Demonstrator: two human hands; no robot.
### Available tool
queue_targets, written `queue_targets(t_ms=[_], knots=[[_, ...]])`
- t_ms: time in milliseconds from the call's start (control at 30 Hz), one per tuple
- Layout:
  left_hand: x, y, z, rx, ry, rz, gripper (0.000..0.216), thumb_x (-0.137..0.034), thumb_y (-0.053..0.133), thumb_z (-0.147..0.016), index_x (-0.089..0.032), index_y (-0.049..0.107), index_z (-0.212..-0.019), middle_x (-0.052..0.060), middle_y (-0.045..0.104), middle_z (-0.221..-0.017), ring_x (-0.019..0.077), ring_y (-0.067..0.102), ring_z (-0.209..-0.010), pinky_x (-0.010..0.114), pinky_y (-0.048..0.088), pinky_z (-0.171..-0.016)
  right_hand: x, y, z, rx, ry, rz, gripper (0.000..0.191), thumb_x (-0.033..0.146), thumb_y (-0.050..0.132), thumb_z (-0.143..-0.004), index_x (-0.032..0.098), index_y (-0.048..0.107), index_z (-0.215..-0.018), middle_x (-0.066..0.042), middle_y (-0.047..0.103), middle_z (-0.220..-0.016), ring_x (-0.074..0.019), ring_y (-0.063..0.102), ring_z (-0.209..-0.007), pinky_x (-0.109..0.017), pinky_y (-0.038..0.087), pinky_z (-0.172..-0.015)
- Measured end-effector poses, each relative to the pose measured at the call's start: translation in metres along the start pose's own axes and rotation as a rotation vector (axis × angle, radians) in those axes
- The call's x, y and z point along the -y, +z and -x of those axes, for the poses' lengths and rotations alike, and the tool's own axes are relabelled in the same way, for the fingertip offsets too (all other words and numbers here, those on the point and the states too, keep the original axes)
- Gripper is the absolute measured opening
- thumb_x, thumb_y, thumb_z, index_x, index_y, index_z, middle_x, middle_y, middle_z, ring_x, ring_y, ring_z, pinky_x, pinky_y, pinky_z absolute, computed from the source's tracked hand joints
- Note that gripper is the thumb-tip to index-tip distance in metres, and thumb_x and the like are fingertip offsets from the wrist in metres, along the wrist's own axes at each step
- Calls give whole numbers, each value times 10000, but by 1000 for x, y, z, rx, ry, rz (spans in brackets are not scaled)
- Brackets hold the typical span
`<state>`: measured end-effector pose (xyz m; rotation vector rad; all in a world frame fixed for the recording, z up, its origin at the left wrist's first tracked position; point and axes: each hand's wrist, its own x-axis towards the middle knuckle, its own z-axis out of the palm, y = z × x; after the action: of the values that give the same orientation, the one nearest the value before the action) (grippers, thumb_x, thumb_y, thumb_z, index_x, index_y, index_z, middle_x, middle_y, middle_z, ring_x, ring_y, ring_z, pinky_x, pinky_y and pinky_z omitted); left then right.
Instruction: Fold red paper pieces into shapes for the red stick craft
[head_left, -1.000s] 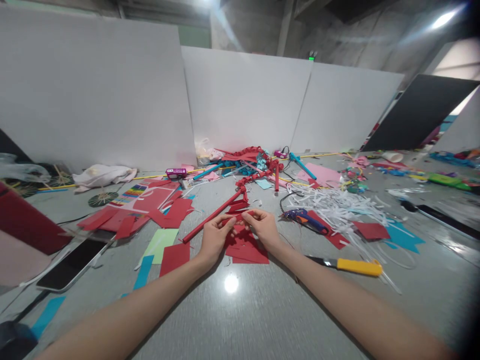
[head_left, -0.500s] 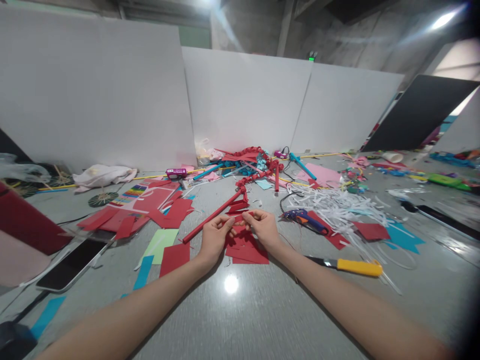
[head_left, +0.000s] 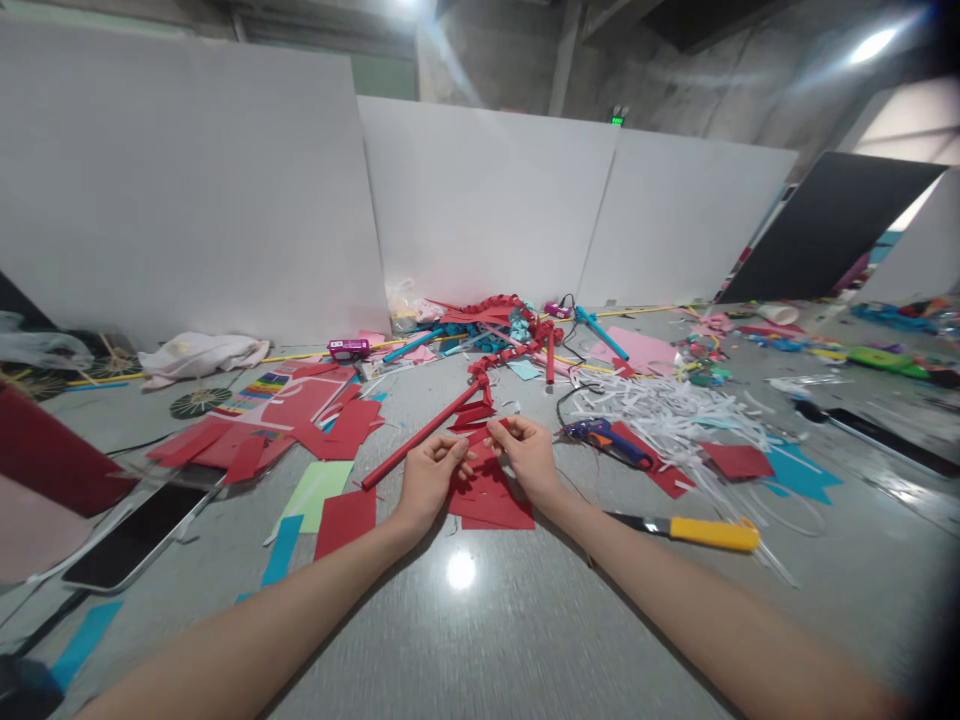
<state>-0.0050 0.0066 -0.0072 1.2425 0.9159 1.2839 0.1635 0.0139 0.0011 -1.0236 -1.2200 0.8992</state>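
Note:
Both hands meet at the middle over a strip of red paper [head_left: 480, 434]. My left hand [head_left: 433, 478] pinches its left end between thumb and fingers. At the other end, my right hand [head_left: 528, 460] pinches with thumb and forefinger. Beneath them lie red paper sheets [head_left: 495, 505]. Just beyond, more folded red strips [head_left: 472, 412] lie near a red paper tube [head_left: 420, 435], which slants down toward my left hand. A twisted red paper chain [head_left: 510, 352] runs from the tube's upper end toward the back.
To the right are a blue glue gun [head_left: 611, 440], a yellow-handled utility knife [head_left: 712, 533] and a heap of white paper shreds [head_left: 675, 410]. Leftward lie a phone [head_left: 142, 530], green paper [head_left: 315, 490] and red sheets [head_left: 349, 430]. White panels [head_left: 487, 200] stand behind.
The hands stay nearly in place, fingers shifting slightly on the red strip. The whole view has moved a little, so things sit slightly further left.

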Motion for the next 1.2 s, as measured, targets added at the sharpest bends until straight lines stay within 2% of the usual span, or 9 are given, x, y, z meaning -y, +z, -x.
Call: queue_targets(t_ms=[200, 433, 633, 767, 900, 967, 1033, 1200], knots=[[0, 1, 1, 31, 20, 12, 377, -517, 723, -846, -148, 645, -839, 50, 715, -691, 142, 633, -540, 251, 524, -538, 3, -1, 0, 74, -6, -12, 396, 517, 745, -845, 160, 685, -684, -9, 627, -592, -110, 475, -499, -245, 369, -492], [-1, 2, 1, 74, -10, -9, 389, -528, 710, -855, -145, 645, -829, 56, 712, -676, 147, 635, -527, 259, 526, -529, -4, -3, -1, 38, 27, -26, 452, 563, 690, -880, 145, 730, -710, -1, 582, -536, -87, 363, -425, -241, 261, -428], [-3, 3, 2, 79, -13, -16, 388, -524, 700, -867, -143, 635, -825, 49, 701, -662, 138, 622, -521, 247, 521, -517, -1, -1, -1, -25, -19, -83, 482, 546, 631, -925, 155, 710, -655, -14, 613, -563, -126, 475, -511, -257, 370, -534], [-2, 4, 1, 92, -32, -17, 398, -535, 694, -866, -146, 618, -827, 61, 716, -690, 146, 637, -521, 260, 530, -519, -1, -2, -2, -35, -42, -68, 474, 521, 618, -943, 158, 702, -650, 4, 575, -545, -125, 450, -512, -263, 348, -542], [-1, 6, 1, 193, -73, -77, 393, -522, 687, -874, -149, 592, -796, 78, 730, -709, 157, 659, -526, 272, 536, -532, -1, -2, -3, -93, -54, -78, 471, 512, 618, -946, 168, 658, -627, 12, 554, -552, -119, 425, -510, -265, 339, -543], [0, 6, 2, 206, -76, -95, 391, -518, 686, -875, -150, 586, -794, 80, 732, -707, 163, 670, -539, 273, 537, -540, 1, -2, -2, -100, -64, -71, 470, 513, 609, -951, 172, 642, -629, 9, 561, -565, -119, 434, -519, -264, 349, -551], [0, 6, 2, 177, -62, -72, 395, -526, 684, -874, -156, 571, -797, 80, 737, -727, 166, 679, -554, 279, 543, -551, 2, -1, -1, -46, -64, -51, 450, 514, 620, -942, 174, 639, -647, 11, 563, -575, -117, 440, -523, -261, 357, -550], [2, 4, 0, 158, -27, -42, 402, -538, 672, -879, -169, 538, -790, 58, 724, -699, 157, 658, -524, 284, 539, -544, -1, 2, 2, 225, 9, 52, 381, 509, 772, -804, 156, 686, -687, -12, 631, -622, -131, 507, -546, -265, 387, -545]])
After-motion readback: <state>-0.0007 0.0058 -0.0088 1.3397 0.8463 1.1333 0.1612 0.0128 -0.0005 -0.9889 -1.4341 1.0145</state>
